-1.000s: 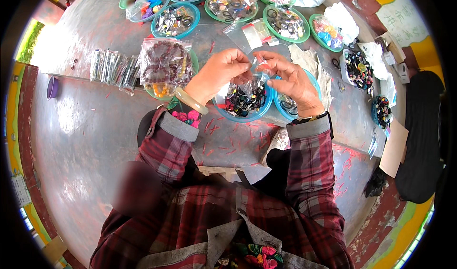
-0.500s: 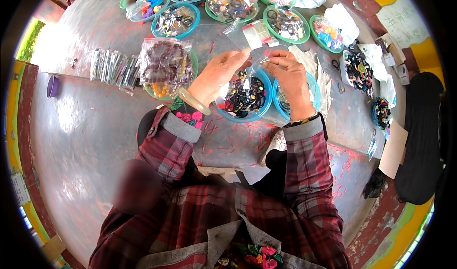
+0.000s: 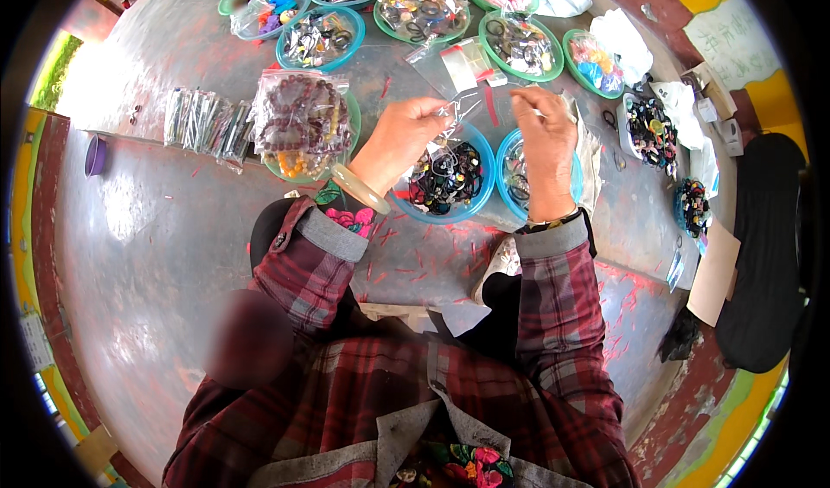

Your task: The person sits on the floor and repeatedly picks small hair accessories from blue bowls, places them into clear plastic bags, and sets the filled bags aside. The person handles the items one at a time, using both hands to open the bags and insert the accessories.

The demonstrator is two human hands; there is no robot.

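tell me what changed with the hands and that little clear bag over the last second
The left hand and right hand, pressed close together over the blue bowl of dark beads a second ago, have drawn apart sideways. The small clear plastic bag stays pinched in the left fingers and now hangs between the hands. The bowls, the bag of brown bead bracelets and the table are unchanged.

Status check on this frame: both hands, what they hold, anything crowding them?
Left hand and right hand raised, both pinching a small clear bag. Blue bowl of dark beads directly beneath. Second blue bowl under the right hand; nothing blocking.
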